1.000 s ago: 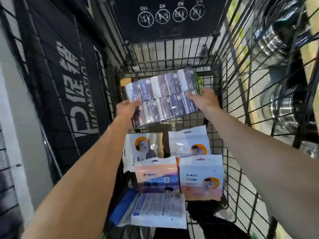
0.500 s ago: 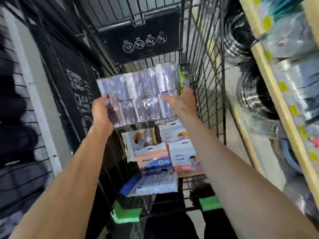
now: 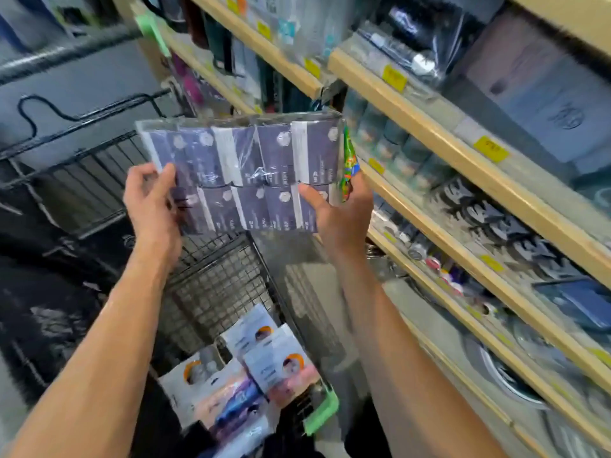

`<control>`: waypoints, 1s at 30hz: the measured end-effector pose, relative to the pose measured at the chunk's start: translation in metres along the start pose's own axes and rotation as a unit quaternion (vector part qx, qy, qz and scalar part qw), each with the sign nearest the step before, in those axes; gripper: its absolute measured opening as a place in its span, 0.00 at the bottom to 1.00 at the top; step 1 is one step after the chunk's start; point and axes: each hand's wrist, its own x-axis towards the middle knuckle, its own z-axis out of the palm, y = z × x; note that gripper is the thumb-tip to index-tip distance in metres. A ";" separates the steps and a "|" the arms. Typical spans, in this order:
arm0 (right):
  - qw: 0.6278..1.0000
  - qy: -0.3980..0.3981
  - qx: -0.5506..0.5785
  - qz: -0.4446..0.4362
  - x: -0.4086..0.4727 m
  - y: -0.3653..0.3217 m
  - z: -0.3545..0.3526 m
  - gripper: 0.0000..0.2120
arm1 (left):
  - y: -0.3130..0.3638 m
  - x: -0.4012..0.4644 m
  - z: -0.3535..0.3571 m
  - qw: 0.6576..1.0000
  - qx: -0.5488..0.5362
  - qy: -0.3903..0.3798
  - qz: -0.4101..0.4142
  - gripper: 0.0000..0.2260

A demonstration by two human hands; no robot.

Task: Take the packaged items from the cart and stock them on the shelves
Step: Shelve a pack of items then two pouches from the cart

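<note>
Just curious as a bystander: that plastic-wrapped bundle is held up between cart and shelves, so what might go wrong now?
1. The wrapped bundle is held only at its ends by the left hand and right hand; the glossy film could slip.
2. The shelves look full, so sliding it in might knock stock off.

grey floor [image 3: 99, 90], blurred, perhaps concrete; yellow price tags [image 3: 490, 149].

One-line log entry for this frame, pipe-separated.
phase: carry to shelves | both hands: left, right grip wrapped multipack | cart: pouches remain
</note>
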 end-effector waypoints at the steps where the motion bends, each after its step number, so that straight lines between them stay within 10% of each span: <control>1: 1.000 0.028 0.003 0.006 0.010 -0.002 -0.022 0.18 | 0.005 0.000 0.026 0.999 0.021 -0.033 0.012 0.07; 14: 0.951 0.306 -0.033 0.035 0.117 0.012 -0.228 0.47 | 0.045 -0.032 0.321 0.939 0.057 -0.334 0.066 0.08; 21: 0.935 0.337 -0.021 0.108 0.159 -0.005 -0.289 0.17 | 0.049 -0.048 0.388 0.927 0.050 -0.365 0.067 0.09; 30: 0.905 0.381 -0.105 0.154 0.171 0.013 -0.289 0.09 | 0.038 -0.053 0.437 0.936 0.080 -0.341 0.037 0.08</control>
